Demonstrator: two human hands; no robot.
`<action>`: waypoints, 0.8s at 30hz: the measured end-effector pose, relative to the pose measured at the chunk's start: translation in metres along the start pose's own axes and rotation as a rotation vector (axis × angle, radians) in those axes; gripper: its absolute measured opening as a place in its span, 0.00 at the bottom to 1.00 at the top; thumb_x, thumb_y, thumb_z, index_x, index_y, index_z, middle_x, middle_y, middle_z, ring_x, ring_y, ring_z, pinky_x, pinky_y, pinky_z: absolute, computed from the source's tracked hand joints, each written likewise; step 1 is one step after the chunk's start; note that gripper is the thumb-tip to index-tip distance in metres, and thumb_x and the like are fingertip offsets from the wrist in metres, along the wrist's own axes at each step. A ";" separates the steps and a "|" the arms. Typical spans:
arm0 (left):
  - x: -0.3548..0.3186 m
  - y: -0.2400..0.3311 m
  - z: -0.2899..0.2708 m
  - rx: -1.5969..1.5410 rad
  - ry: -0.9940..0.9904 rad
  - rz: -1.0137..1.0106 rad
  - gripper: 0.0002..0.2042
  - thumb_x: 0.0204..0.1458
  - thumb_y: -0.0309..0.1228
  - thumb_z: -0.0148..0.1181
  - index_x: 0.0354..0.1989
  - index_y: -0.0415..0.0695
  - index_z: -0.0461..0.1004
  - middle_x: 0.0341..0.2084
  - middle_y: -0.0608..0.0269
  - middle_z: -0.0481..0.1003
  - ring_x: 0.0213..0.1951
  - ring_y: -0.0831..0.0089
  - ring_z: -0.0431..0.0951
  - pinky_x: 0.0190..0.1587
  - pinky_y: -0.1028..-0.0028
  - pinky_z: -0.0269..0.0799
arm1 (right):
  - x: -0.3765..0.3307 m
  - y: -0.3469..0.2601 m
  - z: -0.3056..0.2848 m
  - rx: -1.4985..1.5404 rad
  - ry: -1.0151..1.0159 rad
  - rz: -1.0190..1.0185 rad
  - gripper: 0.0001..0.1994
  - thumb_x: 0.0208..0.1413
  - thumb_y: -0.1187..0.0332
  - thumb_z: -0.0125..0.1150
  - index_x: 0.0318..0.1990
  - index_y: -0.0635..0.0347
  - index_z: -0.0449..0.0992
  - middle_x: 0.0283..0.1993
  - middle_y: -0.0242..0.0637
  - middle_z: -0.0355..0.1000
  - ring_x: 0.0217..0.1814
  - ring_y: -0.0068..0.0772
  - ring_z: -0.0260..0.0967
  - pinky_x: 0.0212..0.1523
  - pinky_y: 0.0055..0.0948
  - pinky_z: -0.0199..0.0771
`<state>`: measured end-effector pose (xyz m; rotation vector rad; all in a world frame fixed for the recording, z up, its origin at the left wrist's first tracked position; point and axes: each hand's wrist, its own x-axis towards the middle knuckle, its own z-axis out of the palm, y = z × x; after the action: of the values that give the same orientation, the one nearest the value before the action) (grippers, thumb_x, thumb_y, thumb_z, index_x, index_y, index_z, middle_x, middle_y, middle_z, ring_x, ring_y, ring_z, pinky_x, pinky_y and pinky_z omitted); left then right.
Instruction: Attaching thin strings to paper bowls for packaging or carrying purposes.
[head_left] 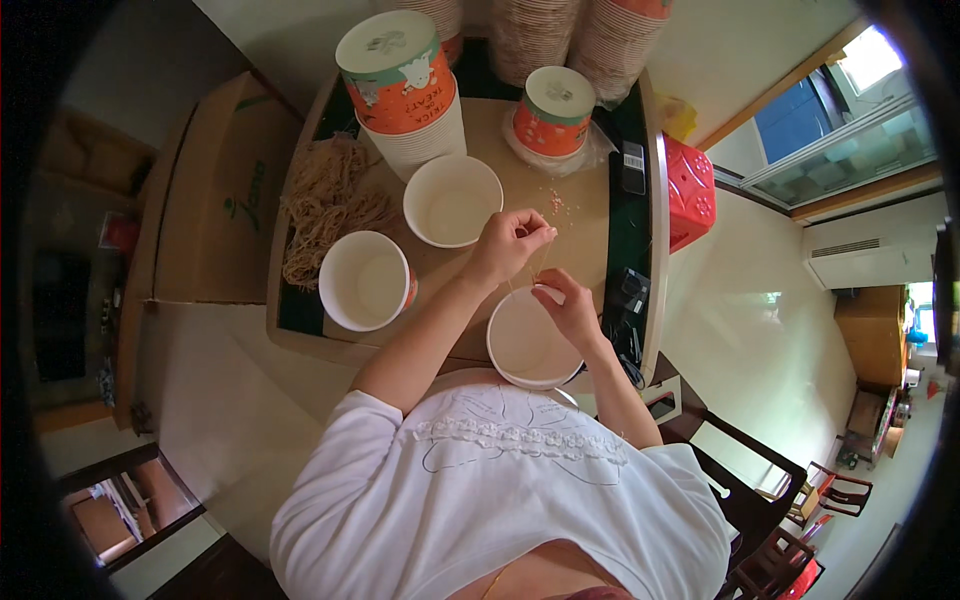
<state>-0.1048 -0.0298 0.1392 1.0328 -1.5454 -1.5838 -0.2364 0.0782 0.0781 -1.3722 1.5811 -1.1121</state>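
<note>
Beyond the nearest bucket [533,345], the left grip [507,244] pinches string [540,262]; over its far edge, the right grip [572,311] is narrow. Fastening string seems in hand; next likely calls for gentle tension.

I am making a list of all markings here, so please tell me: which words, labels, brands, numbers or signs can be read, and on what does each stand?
I give places, not wording.
Tall cup stack: readable lettering on its orange part.
Cardboard box: green lettering, readable.
Smaller orange-and-green cup: pale marks, too small to read.
Black device: white label, too small to read.
</note>
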 end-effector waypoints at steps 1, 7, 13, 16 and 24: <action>0.000 0.001 0.000 0.003 0.002 -0.012 0.06 0.48 0.28 0.60 0.25 0.37 0.75 0.18 0.69 0.73 0.22 0.86 0.69 0.26 0.81 0.65 | 0.001 0.002 0.000 -0.075 -0.010 -0.045 0.06 0.47 0.74 0.60 0.34 0.62 0.75 0.33 0.43 0.74 0.36 0.42 0.73 0.38 0.32 0.71; -0.002 -0.001 0.001 -0.046 0.059 0.067 0.05 0.50 0.28 0.60 0.25 0.40 0.75 0.18 0.76 0.69 0.21 0.90 0.63 0.23 0.86 0.57 | 0.001 0.006 0.000 -0.200 -0.011 -0.089 0.04 0.48 0.73 0.59 0.33 0.59 0.75 0.29 0.42 0.73 0.33 0.45 0.71 0.34 0.35 0.71; -0.011 0.019 -0.001 -0.191 0.076 -0.016 0.05 0.50 0.28 0.60 0.24 0.41 0.75 0.17 0.76 0.68 0.19 0.89 0.61 0.21 0.85 0.55 | 0.011 0.006 -0.006 -0.318 -0.037 -0.193 0.03 0.47 0.74 0.57 0.31 0.58 0.73 0.28 0.43 0.71 0.32 0.46 0.70 0.33 0.37 0.70; -0.023 0.037 -0.006 -0.227 -0.014 -0.085 0.06 0.52 0.30 0.58 0.26 0.42 0.73 0.18 0.74 0.68 0.18 0.88 0.61 0.20 0.85 0.54 | 0.030 0.003 -0.009 -0.366 -0.022 -0.249 0.03 0.47 0.74 0.58 0.30 0.58 0.73 0.29 0.43 0.71 0.33 0.47 0.69 0.33 0.38 0.70; -0.063 0.034 -0.013 -0.607 -0.057 -0.219 0.04 0.58 0.31 0.49 0.34 0.45 0.66 0.26 0.64 0.71 0.25 0.81 0.67 0.27 0.82 0.61 | 0.021 -0.046 -0.013 -0.078 -0.173 -0.063 0.12 0.48 0.74 0.59 0.43 0.58 0.73 0.23 0.33 0.69 0.24 0.28 0.68 0.28 0.27 0.69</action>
<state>-0.0672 0.0185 0.1780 0.8272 -0.8984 -2.0687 -0.2358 0.0572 0.1261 -1.5368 1.4782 -0.9489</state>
